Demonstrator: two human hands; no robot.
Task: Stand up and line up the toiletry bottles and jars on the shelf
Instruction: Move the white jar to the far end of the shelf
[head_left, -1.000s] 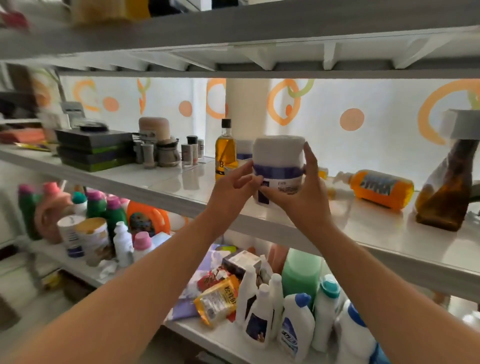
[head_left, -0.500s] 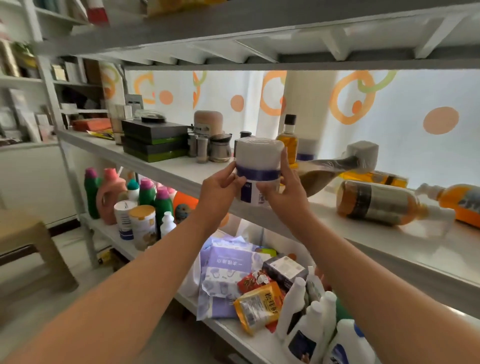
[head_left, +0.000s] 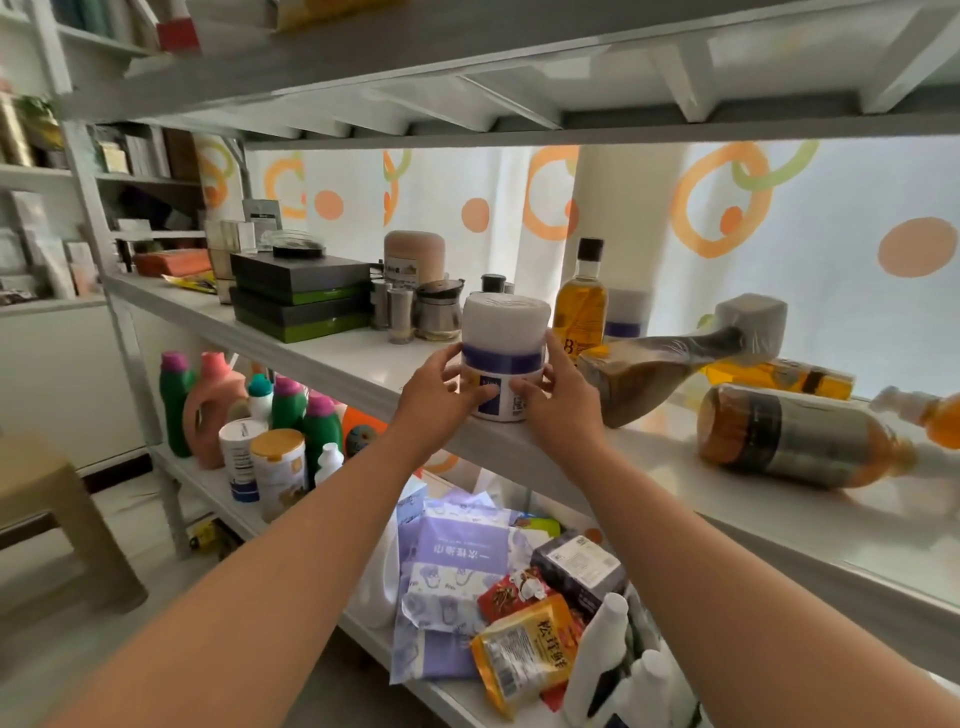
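Your left hand (head_left: 451, 391) and right hand (head_left: 557, 396) both wrapped around white jar (head_left: 505, 358), upright at front edge of shelf (head_left: 675, 499). Step: placing jar. Looks seated; release next, then go right: brown bottle (head_left: 670, 364) tilted, amber bottle (head_left: 795, 439) on side, both need standing.

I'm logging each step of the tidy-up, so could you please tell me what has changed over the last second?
The white jar with the purple band has come down: a second ago both hands held it clear of the shelf, and now its base sits near the front edge. The left hand and right hand still clasp it, one on each side. The brown bottles to the right still lie on their sides, and the amber bottle behind still stands upright.
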